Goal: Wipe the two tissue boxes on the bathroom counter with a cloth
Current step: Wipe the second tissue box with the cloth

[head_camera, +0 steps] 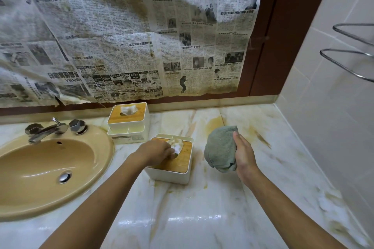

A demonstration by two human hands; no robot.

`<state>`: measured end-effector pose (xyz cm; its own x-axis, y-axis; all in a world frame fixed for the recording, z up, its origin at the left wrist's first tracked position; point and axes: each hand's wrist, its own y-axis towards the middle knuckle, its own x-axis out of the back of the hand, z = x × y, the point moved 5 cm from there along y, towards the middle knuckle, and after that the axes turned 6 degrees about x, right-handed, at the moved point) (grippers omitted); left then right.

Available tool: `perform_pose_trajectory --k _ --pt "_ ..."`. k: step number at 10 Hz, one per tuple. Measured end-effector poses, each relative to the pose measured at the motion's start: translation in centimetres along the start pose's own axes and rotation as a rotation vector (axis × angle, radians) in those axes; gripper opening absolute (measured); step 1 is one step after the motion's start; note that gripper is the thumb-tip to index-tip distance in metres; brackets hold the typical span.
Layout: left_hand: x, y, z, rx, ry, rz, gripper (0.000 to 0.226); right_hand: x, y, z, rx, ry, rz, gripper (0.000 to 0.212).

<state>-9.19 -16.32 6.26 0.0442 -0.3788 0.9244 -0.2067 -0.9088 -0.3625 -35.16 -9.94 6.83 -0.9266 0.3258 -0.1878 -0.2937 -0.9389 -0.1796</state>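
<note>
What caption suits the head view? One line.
Left hand rests on the near tissue box while right hand holds a green cloth beside it.

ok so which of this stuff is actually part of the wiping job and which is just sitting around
For the job: near tissue box, with the left hand on its lid; far tissue box by the wall; green cloth, gripped by the right hand.
Just lying about: sink, tap, newspaper on the wall, wire rack.
</note>
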Motion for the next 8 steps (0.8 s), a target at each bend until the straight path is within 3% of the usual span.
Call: perform_pose_trajectory --k 1,3,4,6,7,8 --pt "0.3 0.5 -1.0 0.086 -0.134 -0.053 0.039 -0.1 0.0 -0.1 -0.016 0.002 0.008 0.033" --pt "-1.4 0.1 -3.0 0.278 -0.413 0.091 0.020 -0.4 -0.1 -0.5 -0.031 0.013 0.004 0.033" --pt "-2.4 1.2 -2.0 0.437 -0.609 0.076 0.032 -0.2 -0.1 -0.9 -0.048 0.032 -0.008 0.033" --pt "-0.8 0.7 -2.3 0.312 -0.540 0.066 0.026 -0.5 -0.2 -1.6 -0.030 0.062 0.007 0.037" --pt "1.2 0.7 -0.9 0.361 -0.577 -0.015 0.037 -1.3 -0.2 -1.2 0.000 0.075 0.031 0.037" --pt "2.2 0.8 -0.2 0.358 -0.792 0.061 0.044 -2.5 0.2 0.0 0.065 0.051 0.065 0.036"
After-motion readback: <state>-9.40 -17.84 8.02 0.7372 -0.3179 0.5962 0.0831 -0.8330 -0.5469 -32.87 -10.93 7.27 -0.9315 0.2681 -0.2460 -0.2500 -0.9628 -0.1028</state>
